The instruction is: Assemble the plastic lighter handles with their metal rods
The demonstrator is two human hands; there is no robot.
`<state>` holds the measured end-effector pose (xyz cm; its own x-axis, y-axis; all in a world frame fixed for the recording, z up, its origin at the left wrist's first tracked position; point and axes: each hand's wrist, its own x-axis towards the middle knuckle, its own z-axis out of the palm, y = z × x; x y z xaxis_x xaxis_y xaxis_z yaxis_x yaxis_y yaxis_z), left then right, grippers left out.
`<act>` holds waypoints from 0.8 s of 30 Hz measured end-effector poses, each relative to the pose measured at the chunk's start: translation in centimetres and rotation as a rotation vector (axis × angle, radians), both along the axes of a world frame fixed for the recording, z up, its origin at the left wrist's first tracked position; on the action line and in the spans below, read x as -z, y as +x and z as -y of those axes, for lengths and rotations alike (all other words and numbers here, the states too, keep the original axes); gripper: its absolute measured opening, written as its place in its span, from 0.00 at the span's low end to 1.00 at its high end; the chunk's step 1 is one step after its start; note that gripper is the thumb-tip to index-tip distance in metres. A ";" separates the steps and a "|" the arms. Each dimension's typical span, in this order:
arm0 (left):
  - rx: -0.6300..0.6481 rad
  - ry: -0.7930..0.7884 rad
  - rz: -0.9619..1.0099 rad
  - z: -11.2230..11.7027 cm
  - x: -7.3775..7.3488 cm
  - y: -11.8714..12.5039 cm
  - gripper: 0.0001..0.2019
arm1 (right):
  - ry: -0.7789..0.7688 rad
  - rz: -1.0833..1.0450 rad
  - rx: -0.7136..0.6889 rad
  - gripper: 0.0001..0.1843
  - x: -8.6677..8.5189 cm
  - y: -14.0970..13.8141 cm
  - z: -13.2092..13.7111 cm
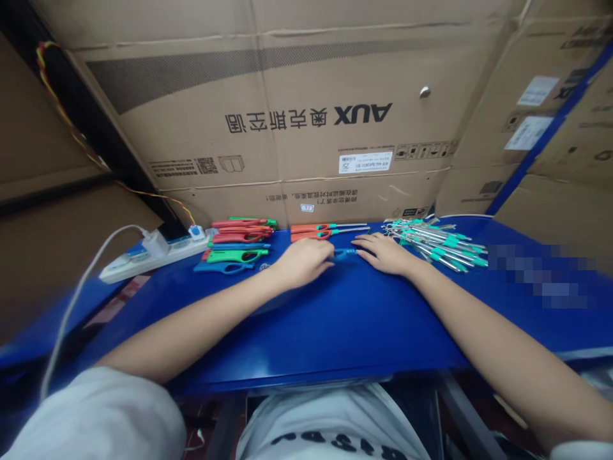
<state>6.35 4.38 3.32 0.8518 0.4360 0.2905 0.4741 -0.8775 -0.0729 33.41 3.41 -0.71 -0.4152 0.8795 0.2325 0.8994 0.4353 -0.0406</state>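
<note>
My left hand [304,260] is closed around a blue lighter handle [343,253], whose front end sticks out to the right past the fingers. At that end is my right hand [383,253], fingers stretched out and somewhat apart; whether the fingertips touch the handle I cannot tell. Just behind my hands lie two orange-red lighters [311,233] with long metal rods pointing right. A pile of metal lighter rods with teal parts [445,243] lies right of my right hand. To the left is a stack of red, green and blue lighter handles [239,239].
A white power strip [153,257] with plugs and a white cable [79,287] sits at the left of the blue table [335,332]. Cardboard walls [306,76] stand along the back and sides. A blurred patch covers part of the table's right.
</note>
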 end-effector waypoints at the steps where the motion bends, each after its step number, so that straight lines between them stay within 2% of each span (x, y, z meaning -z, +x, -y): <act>1: 0.018 -0.014 -0.034 0.5 0.8 0.7 0.05 | -0.010 0.010 0.020 0.26 0.0 0.1 0.0; 4: 0.034 -0.050 -0.067 1.2 2.4 1.9 0.05 | -0.001 0.055 0.111 0.24 -0.3 0.7 -0.1; 6: 0.008 -0.082 -0.035 1.4 2.7 1.8 0.09 | 0.002 0.095 0.186 0.22 -0.6 1.2 -0.2; 10: -0.117 -0.178 0.031 1.9 2.6 -0.1 0.23 | -0.012 0.141 0.297 0.19 -1.0 1.8 -0.1; 13: -0.195 -0.242 0.092 2.5 2.8 -2.5 0.23 | -0.001 0.127 0.311 0.16 -1.2 2.0 -0.1; 16: -0.209 -0.294 0.220 2.6 3.6 -4.3 0.19 | 0.009 -0.038 0.185 0.14 -1.5 1.5 0.0; 20: -0.150 -0.398 0.398 2.0 4.7 -4.9 0.18 | -0.131 -0.382 -0.175 0.16 -2.2 -0.5 1.1; 22: -0.137 -0.432 0.446 1.6 5.0 -4.7 0.19 | -0.247 -0.423 -0.289 0.20 -2.5 -1.7 1.8; 24: -0.138 -0.453 0.474 1.3 5.2 -4.5 0.19 | -0.314 -0.365 -0.325 0.18 -2.7 -2.5 2.3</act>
